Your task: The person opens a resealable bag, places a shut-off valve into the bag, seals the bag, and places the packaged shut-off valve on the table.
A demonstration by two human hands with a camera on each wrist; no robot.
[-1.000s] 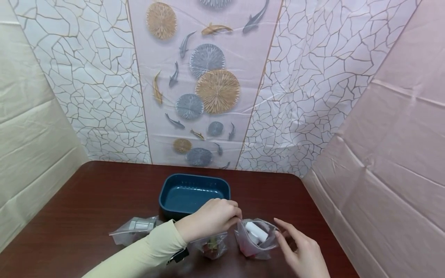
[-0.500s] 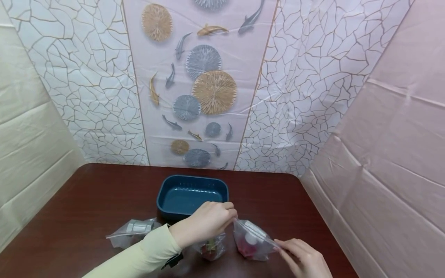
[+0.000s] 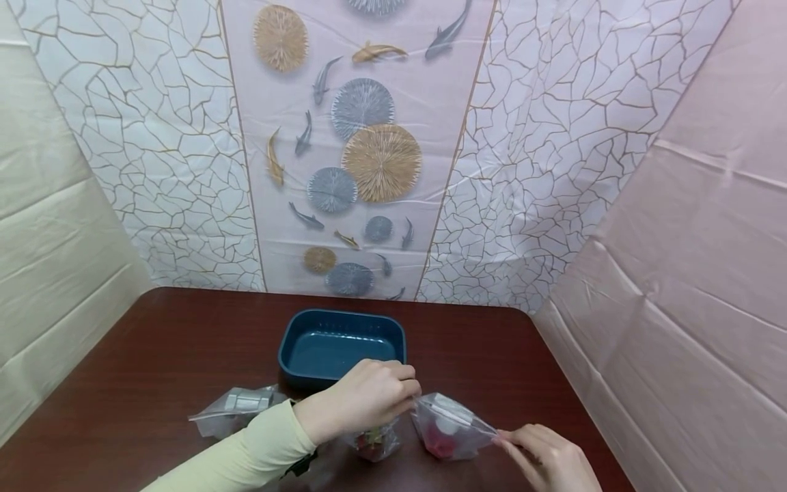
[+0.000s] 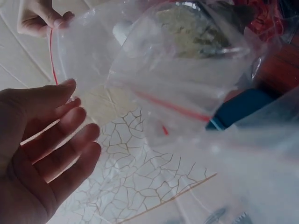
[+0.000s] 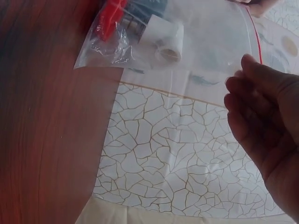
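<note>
A clear zip bag (image 3: 451,430) with a red seal strip stands on the table, holding a small white roll (image 5: 161,39) and a red object (image 5: 110,18). My left hand (image 3: 371,393) pinches the left end of the bag's top edge between thumb and index finger, its other fingers loosely bent. At the opposite end, my right hand (image 3: 547,456) pinches the edge with thumb and fingertips. The mouth lies flat, its two sides together along the line between the hands. In the left wrist view the red strip runs from the left thumb (image 4: 60,91) up to the right fingers.
A dark blue rectangular tray (image 3: 326,350) sits behind the left hand. Another clear bag (image 3: 371,447) with green and reddish contents lies below the left wrist. Farther left, a third bag (image 3: 236,406) holds a grey-silver object. Fabric walls surround the dark red-brown table (image 3: 184,342).
The bag's mouth was gaping and is now drawn flat. My right hand, earlier spread beside the rim, has closed on the corner and moved slightly right and down. The left hand sank slightly.
</note>
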